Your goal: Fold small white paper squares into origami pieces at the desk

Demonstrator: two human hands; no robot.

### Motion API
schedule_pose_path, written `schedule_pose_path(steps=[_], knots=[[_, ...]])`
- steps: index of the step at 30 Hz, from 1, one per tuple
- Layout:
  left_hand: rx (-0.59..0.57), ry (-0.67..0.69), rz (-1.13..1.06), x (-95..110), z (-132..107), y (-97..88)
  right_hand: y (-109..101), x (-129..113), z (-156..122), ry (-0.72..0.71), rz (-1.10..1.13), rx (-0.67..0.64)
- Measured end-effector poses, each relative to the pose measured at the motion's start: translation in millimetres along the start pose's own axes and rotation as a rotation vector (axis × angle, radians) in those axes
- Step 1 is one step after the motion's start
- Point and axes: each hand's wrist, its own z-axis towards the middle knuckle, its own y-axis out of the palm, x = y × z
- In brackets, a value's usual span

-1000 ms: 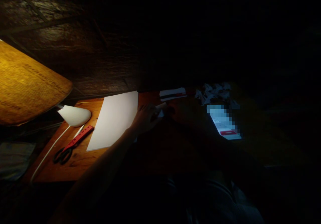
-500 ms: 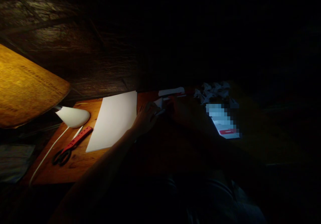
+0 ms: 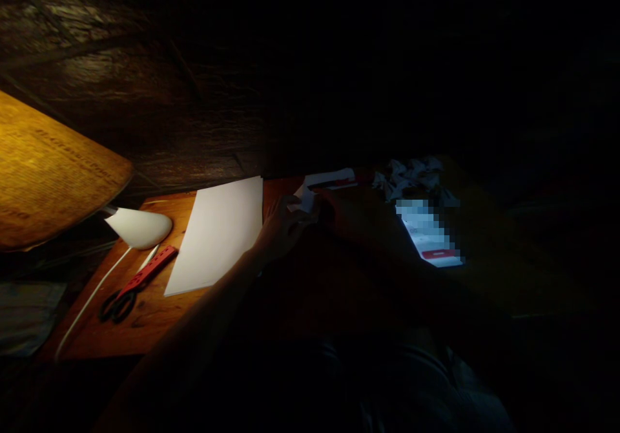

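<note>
Between my two hands is a small folded piece of white paper point(image 3: 305, 199), over the dark middle of the wooden table. My left hand point(image 3: 281, 226) has its fingers closed on the paper's left side. From the right, my right hand point(image 3: 332, 212) pinches the paper; it lies in deep shadow and its fingers show only faintly. Just left of my left hand lies a stack of white paper sheets point(image 3: 220, 232). Beyond the hands, near the back edge, are white paper strips point(image 3: 329, 178) with something red beside them.
Scissors point(image 3: 116, 307) with black handles and a red patterned cover lie left, near a white lamp base point(image 3: 145, 227) with its cord point(image 3: 92, 294). A yellow lampshade point(image 3: 58, 174) leans in. At right are a lit phone point(image 3: 431, 236) and several folded paper pieces point(image 3: 411, 178).
The folded paper has turned between my fingers and now stands more upright. My hands have shifted slightly around it. The view has moved very little.
</note>
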Motion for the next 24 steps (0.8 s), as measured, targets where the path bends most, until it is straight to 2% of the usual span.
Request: schedule_pose_path(steps=[5,8,11,14,15,18,21,22,24], knots=[[0.009,0.018,0.043,-1,-2,-1.9,-16,-13,-1,0.037,-0.007,-0.026],[0.115,0.006,0.023,2,-3,-1.9,-9,-5,3,0.100,0.133,0.027],[0.281,-0.087,-0.060,-1,0,-2.6,-2,3,6,0.138,0.295,0.063],[0.332,-0.242,-0.303,-8,5,-8.0,1,3,6,0.180,0.444,0.064],[0.320,-0.334,-0.426,-9,8,-10.8,2,2,5,0.187,0.497,0.059],[0.128,-0.600,-0.867,-2,15,-17.4,5,-2,2,0.179,0.633,0.031],[-0.010,-0.681,-1.104,14,22,-13.3,8,-4,0,0.168,0.701,0.012],[-0.011,-0.695,-1.139,19,25,-9.2,9,-5,-1,0.167,0.707,0.010],[0.088,-0.714,-1.164,24,32,1.0,8,-5,-1,0.172,0.695,0.007]])
